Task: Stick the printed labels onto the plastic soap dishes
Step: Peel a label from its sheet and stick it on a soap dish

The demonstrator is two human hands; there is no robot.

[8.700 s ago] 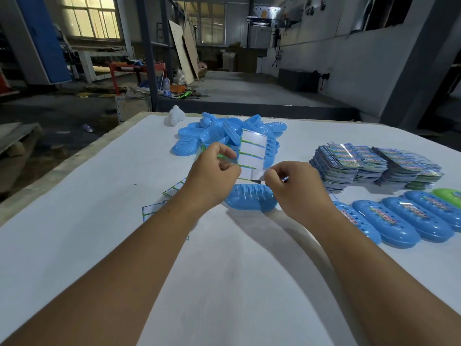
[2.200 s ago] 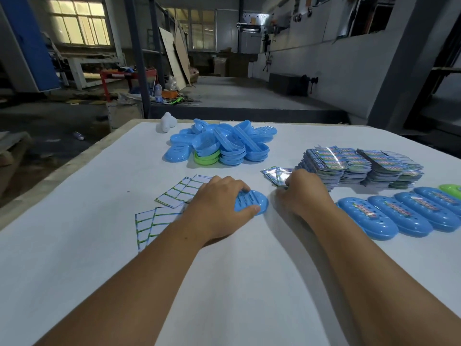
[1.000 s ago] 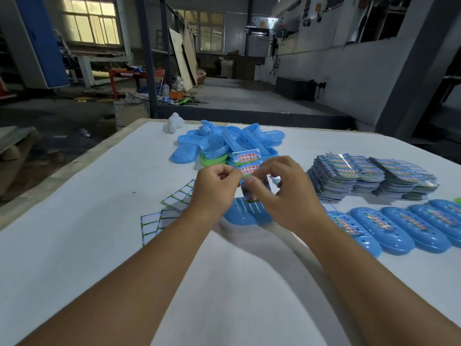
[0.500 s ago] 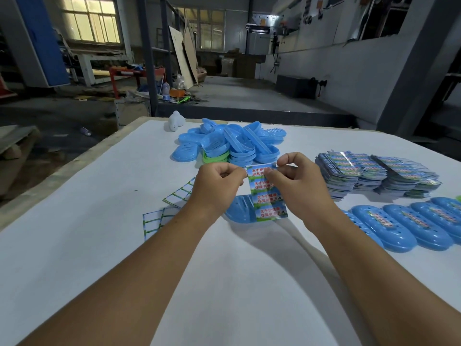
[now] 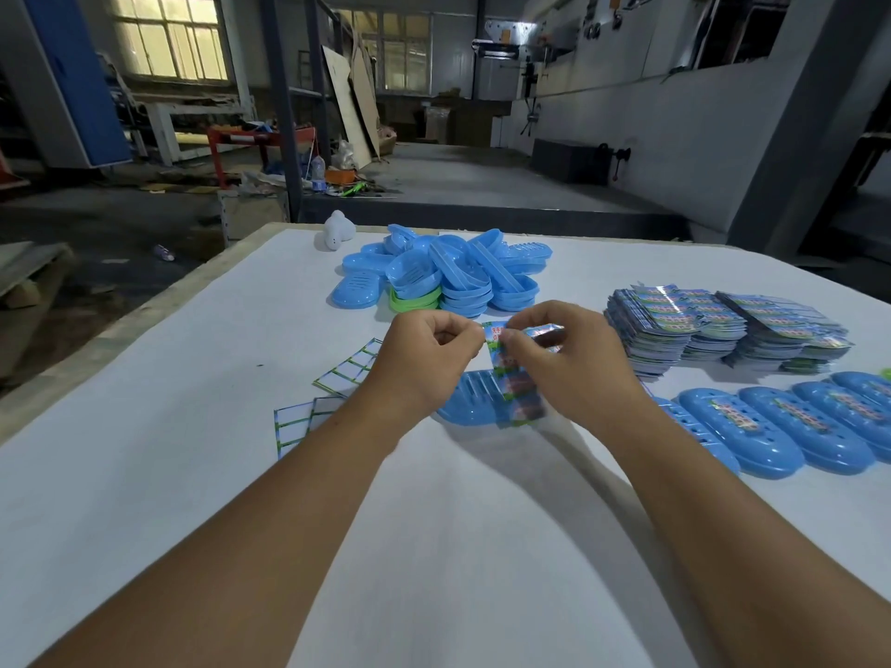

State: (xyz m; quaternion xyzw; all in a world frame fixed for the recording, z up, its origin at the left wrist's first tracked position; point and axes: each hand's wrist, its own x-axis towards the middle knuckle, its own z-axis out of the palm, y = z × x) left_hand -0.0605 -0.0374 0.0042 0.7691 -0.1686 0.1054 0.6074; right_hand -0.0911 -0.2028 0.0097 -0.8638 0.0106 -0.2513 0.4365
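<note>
Head view. The left hand (image 5: 426, 359) and right hand (image 5: 573, 364) are raised together above the white table (image 5: 434, 547), fingers curled. Both pinch the top edge of one glossy printed label sheet (image 5: 518, 378) — a thin, flexible strip with coloured print, blurred, hanging down in front of a blue soap dish (image 5: 470, 400). That dish is smooth moulded plastic, oval, with parallel ribs, lying on the table just below the hands.

At the right lie labelled dishes (image 5: 781, 426) in a row — at least four blue ovals with small holes, each with a printed label along its top; the row runs out of frame. Behind them stand label stacks (image 5: 723, 330), about three thick piles of shiny sheets. At the far centre is a dish pile (image 5: 443, 277): many blue dishes nested loosely and one green; an exact count cannot be told. Left of the hands lie three white backing sheets (image 5: 308, 417) with green grid lines, flat and matte.
</note>
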